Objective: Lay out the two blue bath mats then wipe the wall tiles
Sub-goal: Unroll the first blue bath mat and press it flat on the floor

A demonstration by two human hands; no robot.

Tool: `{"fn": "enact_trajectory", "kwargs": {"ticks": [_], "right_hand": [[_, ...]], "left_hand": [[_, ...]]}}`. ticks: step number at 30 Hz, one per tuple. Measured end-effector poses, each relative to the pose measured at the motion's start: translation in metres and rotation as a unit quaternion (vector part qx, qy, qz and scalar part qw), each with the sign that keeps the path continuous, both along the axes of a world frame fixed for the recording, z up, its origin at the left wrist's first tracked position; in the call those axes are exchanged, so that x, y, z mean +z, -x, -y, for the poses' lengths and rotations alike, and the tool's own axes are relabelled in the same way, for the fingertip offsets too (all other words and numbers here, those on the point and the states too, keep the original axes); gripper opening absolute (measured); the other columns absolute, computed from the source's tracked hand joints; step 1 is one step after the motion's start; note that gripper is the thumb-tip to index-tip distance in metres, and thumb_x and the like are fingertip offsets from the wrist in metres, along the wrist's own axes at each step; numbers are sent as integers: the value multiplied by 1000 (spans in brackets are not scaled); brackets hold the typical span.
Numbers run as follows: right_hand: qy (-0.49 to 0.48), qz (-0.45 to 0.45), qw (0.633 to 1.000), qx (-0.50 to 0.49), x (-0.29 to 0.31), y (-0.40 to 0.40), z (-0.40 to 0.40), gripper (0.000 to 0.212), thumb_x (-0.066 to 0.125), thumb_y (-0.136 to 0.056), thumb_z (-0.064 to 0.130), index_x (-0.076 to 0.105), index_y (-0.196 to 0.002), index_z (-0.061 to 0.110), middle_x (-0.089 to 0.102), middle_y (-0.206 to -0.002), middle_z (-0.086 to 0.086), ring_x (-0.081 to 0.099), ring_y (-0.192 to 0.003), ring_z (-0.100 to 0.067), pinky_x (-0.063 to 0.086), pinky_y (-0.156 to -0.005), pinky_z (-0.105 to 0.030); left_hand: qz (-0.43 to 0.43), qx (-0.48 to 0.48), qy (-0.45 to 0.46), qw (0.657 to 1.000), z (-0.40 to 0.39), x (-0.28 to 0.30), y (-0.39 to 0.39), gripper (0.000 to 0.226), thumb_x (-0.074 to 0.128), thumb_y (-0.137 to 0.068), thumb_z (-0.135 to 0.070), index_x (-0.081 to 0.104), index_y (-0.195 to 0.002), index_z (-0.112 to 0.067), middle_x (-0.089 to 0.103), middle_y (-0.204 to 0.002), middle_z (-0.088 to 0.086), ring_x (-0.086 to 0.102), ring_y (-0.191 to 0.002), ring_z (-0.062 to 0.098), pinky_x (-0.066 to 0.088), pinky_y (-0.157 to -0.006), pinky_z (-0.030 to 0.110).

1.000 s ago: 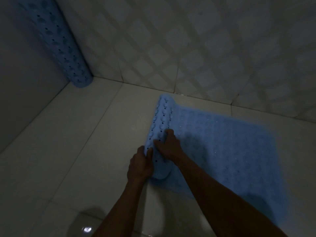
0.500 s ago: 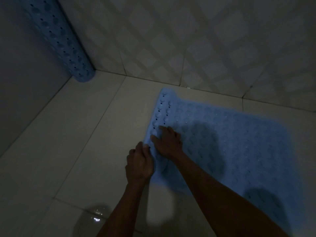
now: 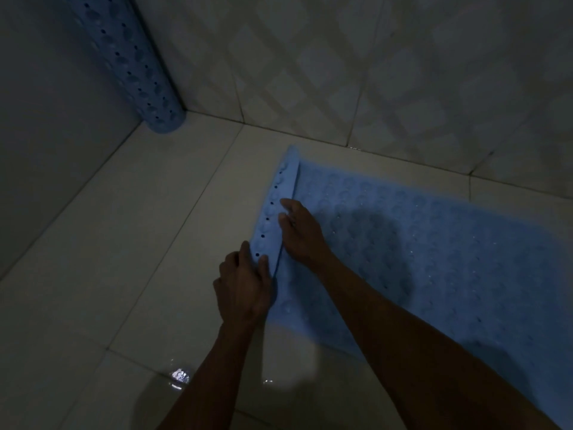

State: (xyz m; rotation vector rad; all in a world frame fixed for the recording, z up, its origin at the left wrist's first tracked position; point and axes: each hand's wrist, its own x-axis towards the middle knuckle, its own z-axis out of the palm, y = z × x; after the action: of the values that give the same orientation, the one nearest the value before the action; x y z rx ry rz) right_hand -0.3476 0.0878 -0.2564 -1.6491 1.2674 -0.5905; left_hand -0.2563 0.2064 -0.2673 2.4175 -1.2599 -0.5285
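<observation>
A blue bath mat [image 3: 434,259] with bumps and small holes lies spread on the pale floor, its left end still curled up in a narrow flap [image 3: 276,209]. My left hand [image 3: 245,290] grips the near end of that flap, thumb over its edge. My right hand [image 3: 302,231] rests on the mat just right of the flap, fingertips against it. A second blue mat [image 3: 136,66] stands rolled up in the far left corner, leaning against the walls.
The patterned wall tiles [image 3: 372,72] rise directly behind the mat. A plain wall [image 3: 46,135] closes the left side. The floor tiles [image 3: 139,243] shine wet, with a bright reflection [image 3: 179,375] near my left forearm. The light is dim.
The curled roll at the mat's left end has unrolled further to the left and is now only a thin upright flap. Both hands have followed it.
</observation>
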Motion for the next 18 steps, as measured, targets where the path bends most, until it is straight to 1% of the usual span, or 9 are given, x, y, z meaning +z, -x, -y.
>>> {"fn": "enact_trajectory", "kwargs": {"ticks": [2,4,7,9,11,13,15,16,18], "right_hand": [[1,12,1000,6,1,-1,3,39,46,-105,14,47,-143,4,52,-144,-16,50,-132,-27,37,-108,-31],[-7,19,1000,7,1,0,5,40,47,-105,13,46,-144,5,53,-142,-15,53,-129,-27,40,-104,-28],[-4,7,1000,-5,-3,5,6,40,50,-104,13,48,-143,6,55,-141,-13,56,-126,-26,34,-95,-15],[10,-11,1000,-7,-7,11,9,39,51,-103,13,50,-142,5,54,-143,-15,52,-131,-27,30,-96,-13],[16,-23,999,-20,-9,18,14,39,53,-103,12,51,-141,3,54,-142,-17,50,-132,-29,32,-101,-18],[35,-35,998,-44,-12,27,21,39,53,-101,13,53,-138,2,56,-138,-20,53,-129,-33,36,-104,-27],[59,-62,995,-52,-16,35,31,42,52,-100,18,53,-139,3,55,-138,-20,52,-129,-33,34,-107,-30],[63,-83,993,-52,-17,40,36,44,51,-100,19,51,-142,6,51,-143,-18,48,-133,-32,32,-110,-32],[71,-146,985,-51,-20,48,47,50,50,-102,26,43,-149,14,39,-155,-13,35,-144,-31,29,-118,-44]], "left_hand": [[9,19,-13,1000,2,0,-9,52,36,-106,-40,33,-153,-17,48,-143,17,46,-128,36,39,-103,51],[21,16,-4,1000,5,1,-16,49,31,-108,-35,35,-154,-19,49,-144,16,47,-127,36,39,-102,51],[84,28,7,996,11,6,-18,54,20,-105,-43,44,-148,-20,56,-139,13,50,-125,35,37,-102,53],[153,47,27,987,19,10,-18,55,25,-104,-47,48,-145,-19,55,-140,12,46,-131,33,27,-110,59],[212,24,39,976,30,12,-17,50,43,-102,-39,45,-147,-17,49,-145,14,38,-139,34,9,-115,64],[238,-36,25,970,48,16,-14,55,51,-98,-29,41,-150,-15,42,-152,16,29,-144,36,-4,-115,65],[199,-98,4,975,70,15,-9,57,47,-100,-27,34,-154,-15,31,-159,16,21,-149,35,-3,-117,65],[176,-123,-5,977,81,11,-7,57,43,-102,-28,30,-156,-16,27,-161,15,17,-150,32,-1,-119,64],[154,-157,-13,976,102,1,-5,55,34,-105,-36,26,-157,-20,21,-164,13,13,-152,30,2,-120,62]]}}
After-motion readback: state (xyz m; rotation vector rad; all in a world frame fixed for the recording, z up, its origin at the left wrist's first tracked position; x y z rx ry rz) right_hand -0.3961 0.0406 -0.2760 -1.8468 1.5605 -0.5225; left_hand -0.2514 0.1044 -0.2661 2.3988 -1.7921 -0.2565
